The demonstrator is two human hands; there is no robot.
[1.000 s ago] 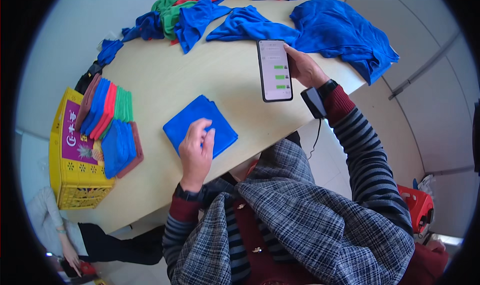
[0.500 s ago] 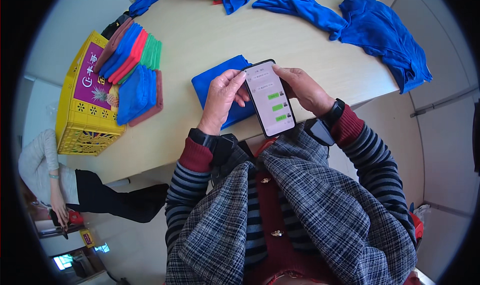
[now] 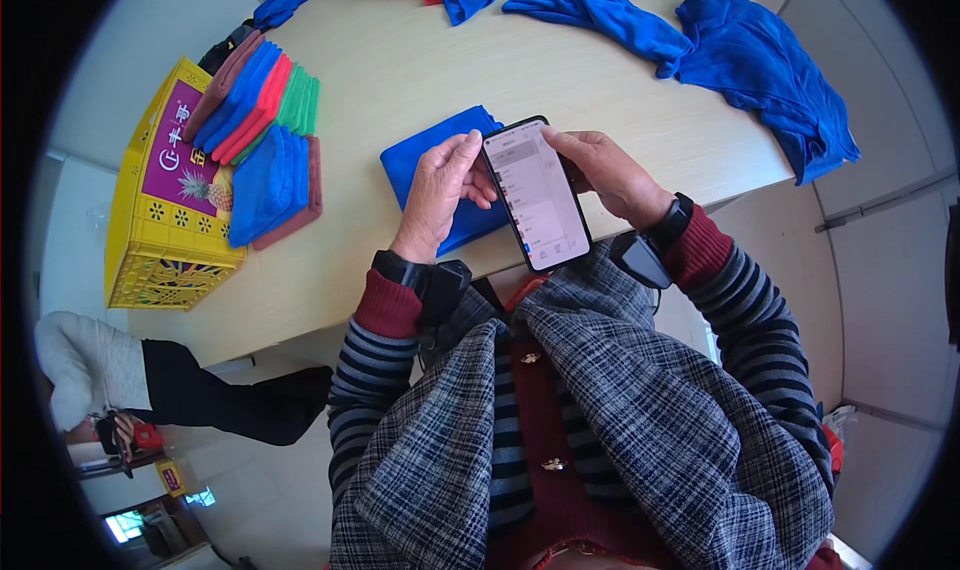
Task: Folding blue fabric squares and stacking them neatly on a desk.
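Between my two hands, at the table's near edge, is a black-edged smartphone (image 3: 538, 195) with its screen lit and a list on it. My left hand (image 3: 440, 190) grips its left side, the thumb at the upper left corner. On the other side my right hand (image 3: 610, 178) holds the upper right edge, thumb on the glass near the top. Behind the phone and my left hand lies a folded blue cloth (image 3: 425, 150) on the table, partly covered by them.
Rows of folded brown, blue, red and green cloths (image 3: 265, 110) stand beside a yellow plastic crate (image 3: 165, 260) at the left. Loose blue cloths (image 3: 755, 80) lie along the far and right parts of the pale table (image 3: 400, 60). A person (image 3: 110, 370) is beyond the crate, lower left.
The phone screen has switched from a chat with green bubbles to a list, partway through a slide. My hands keep their hold. The other person's arm has shifted.
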